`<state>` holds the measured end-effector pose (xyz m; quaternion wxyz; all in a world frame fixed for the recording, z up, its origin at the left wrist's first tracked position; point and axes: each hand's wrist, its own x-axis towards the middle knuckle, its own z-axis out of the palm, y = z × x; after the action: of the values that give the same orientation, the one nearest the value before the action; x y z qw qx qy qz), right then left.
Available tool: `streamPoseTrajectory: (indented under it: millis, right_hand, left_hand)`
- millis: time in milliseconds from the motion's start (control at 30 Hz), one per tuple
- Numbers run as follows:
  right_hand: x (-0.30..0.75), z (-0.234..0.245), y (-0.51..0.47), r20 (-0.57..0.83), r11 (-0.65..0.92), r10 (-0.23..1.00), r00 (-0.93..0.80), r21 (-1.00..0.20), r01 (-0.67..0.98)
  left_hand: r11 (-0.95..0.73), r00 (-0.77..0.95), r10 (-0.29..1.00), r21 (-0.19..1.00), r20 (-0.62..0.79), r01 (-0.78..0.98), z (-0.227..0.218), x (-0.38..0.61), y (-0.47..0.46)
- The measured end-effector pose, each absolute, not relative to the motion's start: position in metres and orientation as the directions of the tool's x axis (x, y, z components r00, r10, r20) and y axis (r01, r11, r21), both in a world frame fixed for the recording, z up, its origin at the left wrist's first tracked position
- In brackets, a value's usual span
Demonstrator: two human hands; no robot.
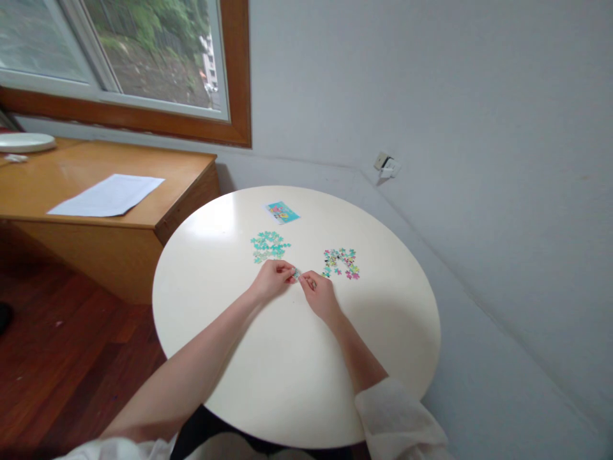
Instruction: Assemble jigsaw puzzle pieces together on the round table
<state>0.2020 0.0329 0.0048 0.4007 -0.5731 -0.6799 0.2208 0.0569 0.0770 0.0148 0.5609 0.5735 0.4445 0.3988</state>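
Note:
My left hand (274, 278) and my right hand (320, 295) meet over the middle of a round cream table (268, 370). Both pinch small jigsaw pieces (297, 275) held between their fingertips. Just beyond the left hand lies a cluster of teal puzzle pieces (269, 246). To the right of my right hand sits a partly joined group of multicoloured pieces (341, 263). A small picture card (282, 212) lies farther back on the table.
A wooden desk (110, 211) stands to the left with a white sheet of paper (108, 195) and a white plate (23, 142). A window (124, 57) is above it. A wall socket (387, 165) sits on the grey wall. The floor is dark wood (57, 358).

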Motion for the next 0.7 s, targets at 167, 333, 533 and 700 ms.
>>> streamPoseTrajectory:
  millis: [167, 333, 533, 700]
  right_hand:
    - [0.2028, 0.0049, 0.0327, 0.309, 0.279, 0.949, -0.055, -0.751, 0.599]
    - [0.2047, 0.0030, 0.0336, 0.313, 0.290, 0.948, -0.061, -0.764, 0.577]
    - [0.2049, 0.0072, 0.0334, 0.282, 0.256, 0.959, -0.034, -0.805, 0.534]
    - [0.2064, 0.0081, 0.0347, 0.262, 0.195, 0.964, 0.053, -0.824, 0.533]
  left_hand:
    - [0.046, 0.295, 0.954, 0.999, -0.052, 0.027, 0.0149, 0.0563, 0.0763]
    - [0.089, 0.318, 0.945, 0.996, -0.083, -0.006, 0.0129, 0.0541, 0.0780]
    - [0.143, 0.379, 0.919, 0.988, -0.110, -0.060, 0.0135, 0.0502, 0.0794]
    - [0.146, 0.407, 0.908, 0.985, -0.096, -0.094, 0.0204, 0.0470, 0.0773]
